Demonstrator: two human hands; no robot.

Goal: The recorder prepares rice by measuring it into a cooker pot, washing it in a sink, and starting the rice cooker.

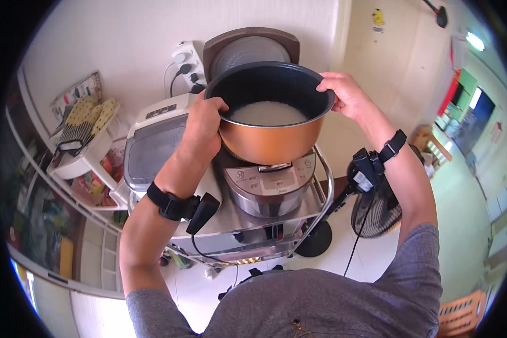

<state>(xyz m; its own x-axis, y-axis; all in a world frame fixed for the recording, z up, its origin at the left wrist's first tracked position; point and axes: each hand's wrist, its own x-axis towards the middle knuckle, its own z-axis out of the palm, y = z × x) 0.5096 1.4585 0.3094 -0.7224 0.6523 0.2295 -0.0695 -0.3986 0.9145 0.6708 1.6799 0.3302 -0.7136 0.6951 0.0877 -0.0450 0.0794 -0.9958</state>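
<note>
The inner pot of a rice cooker [272, 141], copper-coloured outside and dark inside, is held up by its rim between my two hands. My left hand [205, 122] grips the rim's left side, thumb over the edge. On the right side, my right hand [342, 93] pinches the rim. Whitish rice, apparently in water [268, 113], lies in the bottom of the pot. Below and partly behind the pot is the rice cooker [270, 186], with its lid [293, 42] raised. The pot hides the cooker's opening.
The cooker stands on a metal trolley [253, 226], beside a white appliance with a grey translucent lid [154, 139]. A power strip [190, 63] with plugs is behind. Patterned oven mitts [86, 118] lie on a white rack at left. A fan [376, 211] stands right of the trolley.
</note>
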